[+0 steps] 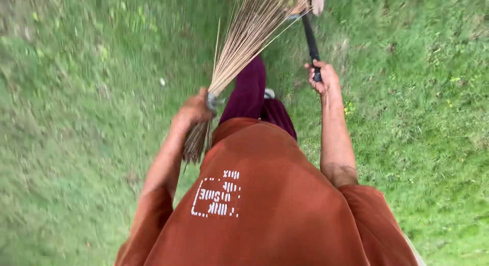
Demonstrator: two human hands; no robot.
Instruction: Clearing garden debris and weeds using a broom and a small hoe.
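Looking down your own body, nearest the camera is your rust-orange shirt [275, 205] with a white printed patch on the front, and below it dark maroon trousers [249, 92] stepping forward over grass.

Your left hand [193, 112] is closed in a fist around a broom of thin, stiff tan sticks [244, 36]. You grip it just at the metal band [212, 100] that binds the bundle. The short bound ends stick out behind your fist toward your body, and the long sticks fan out ahead of you and up toward the top edge of the view.

Your right hand [322, 77], arm stretched out, is wrapped around a thin black handle [310, 39]. The handle runs away from you to the top of the frame, where it meets something pale and partly cut off [308, 2], possibly a dustpan or scoop; the view is too cropped and blurred to be sure. The broom's far tips cross close to that object.

All around lies green grass [423, 92], blurred on the left side, with a small pale speck [162, 82] lying left of the broom.
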